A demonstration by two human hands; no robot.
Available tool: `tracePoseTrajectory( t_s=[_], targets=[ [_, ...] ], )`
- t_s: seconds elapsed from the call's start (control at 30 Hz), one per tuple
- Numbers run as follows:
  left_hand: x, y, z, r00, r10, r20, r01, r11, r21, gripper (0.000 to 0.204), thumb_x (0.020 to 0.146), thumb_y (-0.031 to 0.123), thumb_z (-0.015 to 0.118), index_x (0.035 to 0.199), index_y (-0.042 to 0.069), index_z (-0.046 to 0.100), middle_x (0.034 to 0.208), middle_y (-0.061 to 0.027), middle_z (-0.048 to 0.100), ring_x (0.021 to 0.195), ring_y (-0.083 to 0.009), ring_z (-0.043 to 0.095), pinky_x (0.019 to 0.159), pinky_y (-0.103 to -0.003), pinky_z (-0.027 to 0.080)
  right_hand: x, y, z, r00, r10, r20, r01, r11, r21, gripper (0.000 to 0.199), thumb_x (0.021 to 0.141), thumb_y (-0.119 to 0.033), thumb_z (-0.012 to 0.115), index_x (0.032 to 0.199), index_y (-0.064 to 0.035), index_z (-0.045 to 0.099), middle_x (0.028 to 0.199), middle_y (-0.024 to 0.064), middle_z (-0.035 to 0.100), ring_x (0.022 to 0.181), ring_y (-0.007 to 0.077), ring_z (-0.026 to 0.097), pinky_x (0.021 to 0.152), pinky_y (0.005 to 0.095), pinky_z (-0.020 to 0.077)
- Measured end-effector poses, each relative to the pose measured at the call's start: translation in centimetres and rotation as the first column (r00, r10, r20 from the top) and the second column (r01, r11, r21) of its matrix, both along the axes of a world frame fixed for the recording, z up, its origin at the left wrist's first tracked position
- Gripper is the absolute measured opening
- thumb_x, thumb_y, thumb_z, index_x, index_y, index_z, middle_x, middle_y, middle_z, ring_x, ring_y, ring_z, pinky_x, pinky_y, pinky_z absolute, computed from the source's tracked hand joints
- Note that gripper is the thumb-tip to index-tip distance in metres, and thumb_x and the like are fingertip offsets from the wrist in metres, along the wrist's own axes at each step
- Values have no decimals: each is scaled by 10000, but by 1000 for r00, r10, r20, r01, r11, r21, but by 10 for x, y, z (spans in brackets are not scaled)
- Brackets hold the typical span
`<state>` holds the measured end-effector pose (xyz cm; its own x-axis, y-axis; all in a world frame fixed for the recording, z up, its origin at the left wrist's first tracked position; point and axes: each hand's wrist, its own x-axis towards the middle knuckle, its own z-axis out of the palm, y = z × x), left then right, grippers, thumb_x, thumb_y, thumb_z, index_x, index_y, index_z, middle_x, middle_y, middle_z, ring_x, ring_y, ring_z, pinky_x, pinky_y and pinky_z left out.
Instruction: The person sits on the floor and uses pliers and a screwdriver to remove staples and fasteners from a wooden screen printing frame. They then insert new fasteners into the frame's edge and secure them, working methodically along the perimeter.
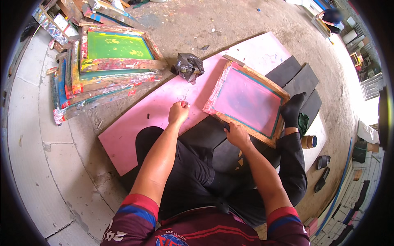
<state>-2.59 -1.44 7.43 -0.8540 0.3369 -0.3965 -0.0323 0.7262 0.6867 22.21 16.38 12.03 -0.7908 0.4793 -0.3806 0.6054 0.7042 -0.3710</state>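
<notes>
a person is being seen from above, seated on a concrete floor (230, 20) with legs in black trousers and a black sock on the right foot. the left hand (178, 112) is being held over a large pink board (156, 106) lying flat on the floor, its fingers pinched narrowly together around something thin and pale that is too small to be made out. the right hand (237, 134) is being closed around the near edge of a wooden screen-printing frame (246, 100), whose pink-stained mesh is bordered in teal; the frame is being kept resting partly on the pink board and partly over black sheets (297, 78) lying beside the right foot. a crumpled black plastic bag (188, 67) is lying on the floor just beyond the board, near the far corner of the frame. to the left, well apart from the hands, a stack of paint-smeared printing frames (106, 69) is lying, the topmost showing green mesh. a small round tin (308, 142) is standing near the right knee, and a pair of dark sandals (322, 168) is lying on the floor further right. the sleeves of a maroon shirt with blue and red bands are showing at the lower edge.
</notes>
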Motion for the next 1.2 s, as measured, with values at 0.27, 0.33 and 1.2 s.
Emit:
tracePoseTrajectory(
  t_s=[0.27,0.33,1.2],
  targets=[
    [0,-2,10,999,-12,-44,9,997,-76,423,947,414,767,1057,6,755,1044,-226,785,1028,-400,763,881,-496,588,20,-12,-46,987,10,-163,9,993,118,396,988,-276,678,1278,-28,569,1114,288,735,968,496,743,853,582,605],
    [0,0,10,996,17,-92,-21,999,-49,418,946,412,773,1022,1,750,995,-215,788,996,-390,769,861,-487,585,24,-12,-48,973,4,-229,25,992,126,407,979,-280,686,1289,-40,575,1108,279,741,971,493,742,861,581,602],
    [7,-1,-4,985,-171,-21,172,964,202,400,932,373,797,857,-1,676,721,-135,698,592,-256,666,531,-415,505,-1,-16,1,995,-33,-93,14,979,-203,582,1009,-346,672,1452,21,581,1259,339,708,1245,500,653,1064,564,509]
  ],
)
